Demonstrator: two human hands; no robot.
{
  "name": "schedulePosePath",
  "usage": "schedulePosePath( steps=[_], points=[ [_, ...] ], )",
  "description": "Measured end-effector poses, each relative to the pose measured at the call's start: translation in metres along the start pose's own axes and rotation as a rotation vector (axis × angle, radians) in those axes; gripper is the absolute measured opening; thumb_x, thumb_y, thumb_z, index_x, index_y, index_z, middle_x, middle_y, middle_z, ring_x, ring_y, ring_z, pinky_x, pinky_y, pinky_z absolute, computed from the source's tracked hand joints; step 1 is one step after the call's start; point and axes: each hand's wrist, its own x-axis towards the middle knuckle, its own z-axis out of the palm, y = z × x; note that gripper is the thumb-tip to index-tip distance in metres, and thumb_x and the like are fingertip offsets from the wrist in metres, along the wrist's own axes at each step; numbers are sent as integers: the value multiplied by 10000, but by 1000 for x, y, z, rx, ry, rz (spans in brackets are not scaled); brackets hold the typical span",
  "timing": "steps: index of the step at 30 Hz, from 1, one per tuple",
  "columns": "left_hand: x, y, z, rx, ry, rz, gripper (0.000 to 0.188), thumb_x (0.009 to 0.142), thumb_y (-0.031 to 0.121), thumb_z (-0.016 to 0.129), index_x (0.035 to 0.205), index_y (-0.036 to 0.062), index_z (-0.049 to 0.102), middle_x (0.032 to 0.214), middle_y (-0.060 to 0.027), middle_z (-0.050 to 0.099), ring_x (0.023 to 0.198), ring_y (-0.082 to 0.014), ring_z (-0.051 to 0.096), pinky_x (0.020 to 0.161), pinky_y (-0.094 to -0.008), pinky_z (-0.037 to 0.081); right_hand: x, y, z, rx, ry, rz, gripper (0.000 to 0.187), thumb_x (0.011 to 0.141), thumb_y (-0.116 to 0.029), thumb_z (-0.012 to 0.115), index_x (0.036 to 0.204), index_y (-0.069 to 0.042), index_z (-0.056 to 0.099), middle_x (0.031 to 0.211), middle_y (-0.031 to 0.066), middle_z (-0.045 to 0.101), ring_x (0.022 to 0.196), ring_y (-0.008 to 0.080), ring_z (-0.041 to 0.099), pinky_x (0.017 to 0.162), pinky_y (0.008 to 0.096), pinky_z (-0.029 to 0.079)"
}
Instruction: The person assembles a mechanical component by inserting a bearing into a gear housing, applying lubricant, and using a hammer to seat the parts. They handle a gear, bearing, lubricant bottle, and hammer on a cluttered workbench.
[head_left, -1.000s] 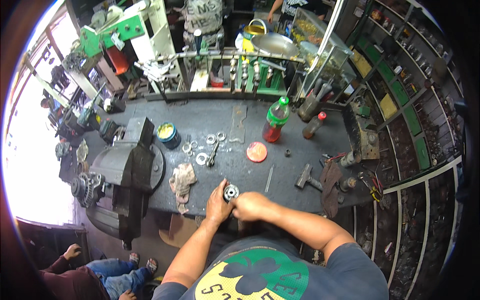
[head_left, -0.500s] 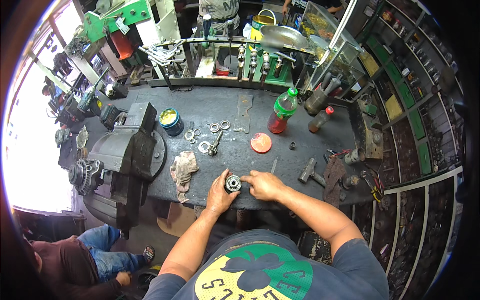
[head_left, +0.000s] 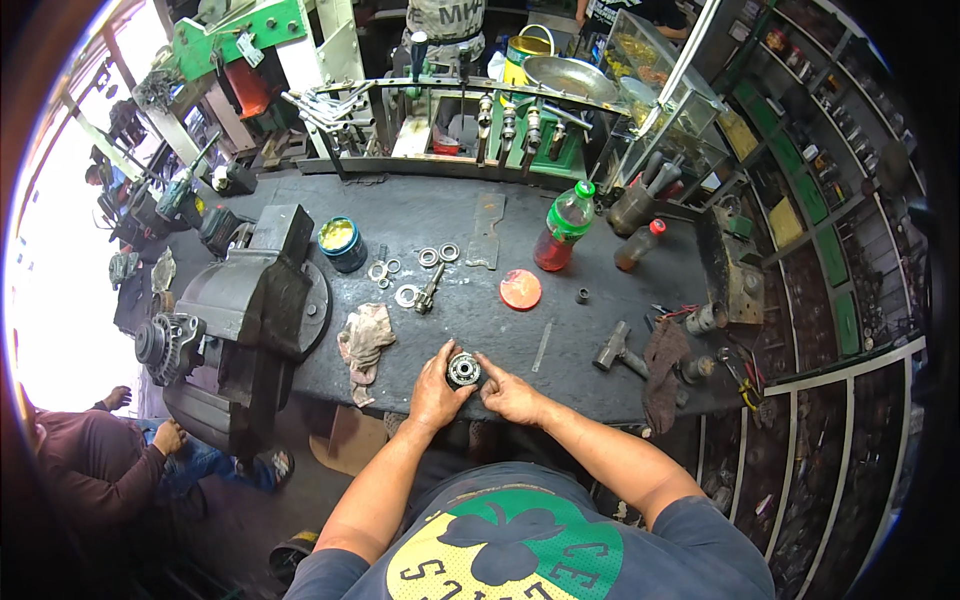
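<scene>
Fingers of the left hand (head_left: 434, 392) — curled, gripping a steel ball bearing (head_left: 463, 369) by its left side, face up, at the near edge of the black workbench (head_left: 420, 210). Right hand (head_left: 513, 400): index finger extended to the bearing's right rim, others folded; contact cannot be told. Nearby — stained rag (head_left: 366, 340), left; geared shaft (head_left: 429, 290) and round red lid (head_left: 520, 290), beyond; hammer (head_left: 618, 348), right.

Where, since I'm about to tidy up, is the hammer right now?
In the head view, the hammer lies on the right side of the bench, right of the person's right hand, its head between the thin strip and the brown rag.
</scene>
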Motion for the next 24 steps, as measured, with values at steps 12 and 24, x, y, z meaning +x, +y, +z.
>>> schedulePosePath(
  steps=[12,24],
  points=[
    [0,-3,2,27,19,37,1033,770,132,992,1647,45,454,1524,-129,703,1418,-356,639,1216,-467,501,-30,-44,7,-1175,217,-60,810,968,-142,651,1737,-104,400,1051,217,754,914,382,787,859,524,624],
    [0,-2,1,34,17,50,1033,782,140,991,1654,55,445,1515,-110,705,1420,-364,628,1218,-480,490,-13,-52,-32,-573,33,-21,684,917,-118,684,1584,-22,570,1164,218,755,1015,471,763,932,548,622]
  ],
)
